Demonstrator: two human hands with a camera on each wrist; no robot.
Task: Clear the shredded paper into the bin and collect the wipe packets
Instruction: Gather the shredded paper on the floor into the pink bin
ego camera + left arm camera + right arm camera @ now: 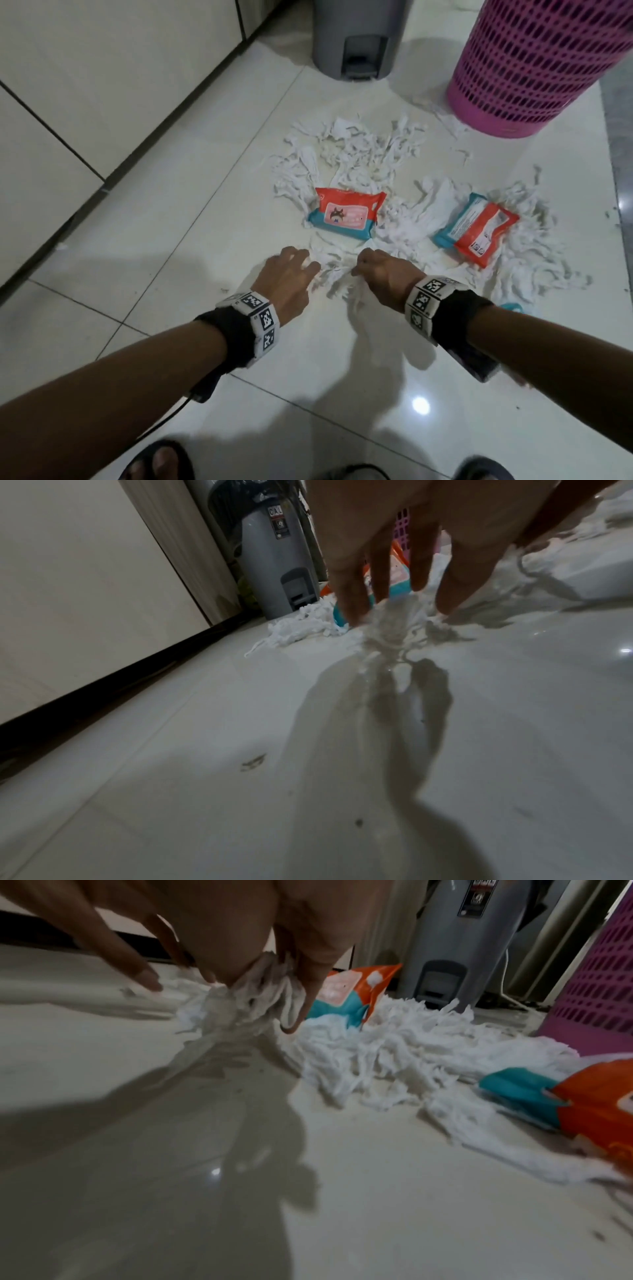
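Shredded paper [363, 161] spread over the white tile floor [171, 240], mass centred around 12 to 2 o'clock from the hands. Right hand [383, 270] has its grip closed round a clump of shreds, seen in the right wrist view bunched between fingers [308, 988] and palm. Left hand [287, 277] fingers straight and spread, tips down on the near edge of the shreds, holding nothing.

Two wipe packets lie in the paper: left wipe packet [346, 214] at 12 o'clock just beyond both hands, right wipe packet [476, 229] at 2 o'clock, printed back up. Both sit on shreds with strips against their edges.

Grey pedal bin [359, 41] at 12 o'clock, far end, behind the pile. Pink laundry basket [534, 68] at 1 o'clock beside it, loose strips touching its base. Cabinet fronts [85, 85] run along 10 o'clock.
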